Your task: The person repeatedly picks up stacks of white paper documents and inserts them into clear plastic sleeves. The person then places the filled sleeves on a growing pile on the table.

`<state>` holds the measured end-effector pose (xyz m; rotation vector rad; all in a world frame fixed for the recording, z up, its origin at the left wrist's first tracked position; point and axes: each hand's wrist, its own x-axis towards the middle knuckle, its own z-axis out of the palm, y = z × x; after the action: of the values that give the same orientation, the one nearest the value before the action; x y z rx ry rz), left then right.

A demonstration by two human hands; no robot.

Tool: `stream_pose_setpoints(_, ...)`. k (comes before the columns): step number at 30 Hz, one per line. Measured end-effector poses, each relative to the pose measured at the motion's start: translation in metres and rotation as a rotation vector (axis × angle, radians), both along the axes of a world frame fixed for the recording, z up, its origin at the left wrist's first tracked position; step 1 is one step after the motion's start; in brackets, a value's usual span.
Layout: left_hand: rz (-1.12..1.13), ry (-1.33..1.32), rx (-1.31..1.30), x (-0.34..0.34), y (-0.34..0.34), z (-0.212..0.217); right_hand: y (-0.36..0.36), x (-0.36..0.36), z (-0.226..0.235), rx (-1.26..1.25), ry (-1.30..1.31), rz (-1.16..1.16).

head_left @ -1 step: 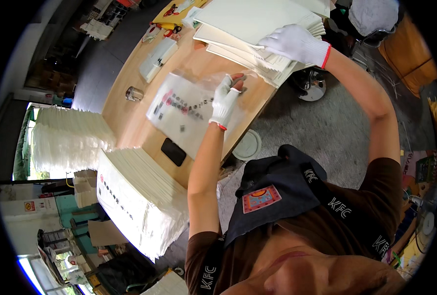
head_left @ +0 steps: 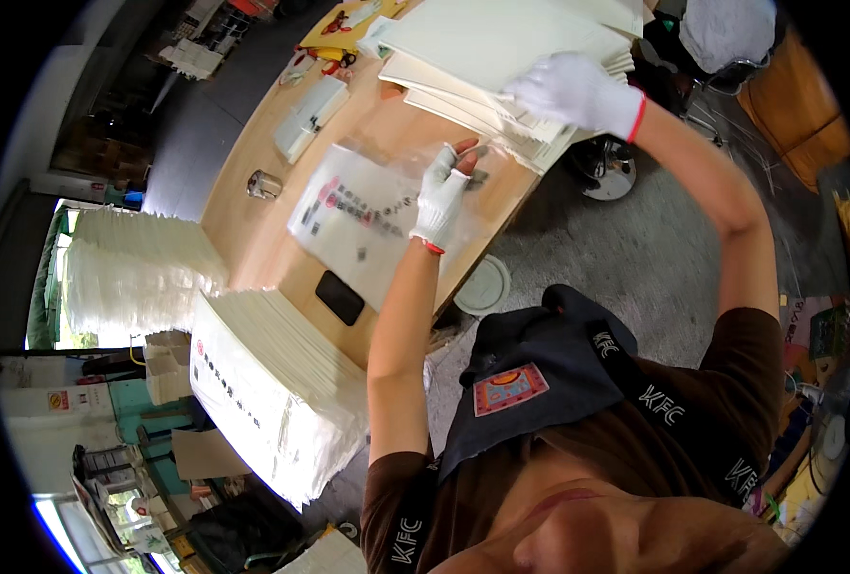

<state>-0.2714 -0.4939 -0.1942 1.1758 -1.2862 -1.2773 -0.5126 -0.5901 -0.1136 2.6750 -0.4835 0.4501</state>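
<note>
Printed clear plastic bags (head_left: 334,215) lie flat on the wooden table. My left hand (head_left: 441,201), in a white glove with bare fingertips and a red cuff, is closed at the bags' near right end, thumb and fingers on the thin film. Beyond it, a stack of white sheets (head_left: 502,43) sits in uneven layers at the table's far right. My right hand (head_left: 578,94), also in a white red-cuffed glove, is bent over the stack's near right corner, closed on the sheet edges. Its fingertips are partly hidden and blurred.
A black phone (head_left: 339,298) and a glass (head_left: 263,185) rest on the table (head_left: 238,234). Behind the bags is a white box (head_left: 310,117). Tall piles of packed sheets (head_left: 272,383) stand at the left. A round lid (head_left: 483,285) and a stool base (head_left: 605,172) are beside the table.
My right hand's fingers have drawn in slightly at the stack corner and look more blurred. My left hand stays at the bags. The whole view has shifted a little.
</note>
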Motion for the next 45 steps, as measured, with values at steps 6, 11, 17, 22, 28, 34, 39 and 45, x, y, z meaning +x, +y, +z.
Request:
stream_pose_setpoints(6, 0.282, 0.318, 0.206, 0.002, 0.007, 0.023, 0.107, 0.027, 0.010, 0.260, -0.324, 0.189)
stream_pose_setpoints(11, 0.194, 0.074, 0.346, 0.093, 0.060, 0.036, 0.078, -0.029, -0.027, 0.963, -0.595, -0.398)
stream_pose_setpoints(17, 0.042, -0.762, -0.085, -0.004, 0.103, 0.046, 0.130, 0.057, -0.064, 1.145, -0.800, -0.052)
stream_pose_setpoints(22, -0.013, -0.287, -0.016, 0.006, 0.110, 0.011, 0.124, 0.066, -0.078, 0.906, -0.774, -0.225)
stream_pose_setpoints(28, 0.594, 0.466, 0.003, 0.109, 0.140, 0.053, 0.125, 0.031, -0.043, 0.408, -0.076, 0.183)
stream_pose_setpoints(34, -0.013, -0.595, -0.027, 0.042, 0.172, 0.065, 0.126, 0.084, -0.064, 0.678, 0.249, 0.079)
stream_pose_setpoints(39, 0.693, -0.336, -0.228, 0.025, 0.240, -0.077, 0.098, 0.093, -0.115, 1.997, -0.182, 0.085)
stream_pose_setpoints(45, 0.559, -0.648, -0.566, 0.020, 0.160, -0.014, 0.127, 0.160, -0.089, 0.927, 0.078, 0.045)
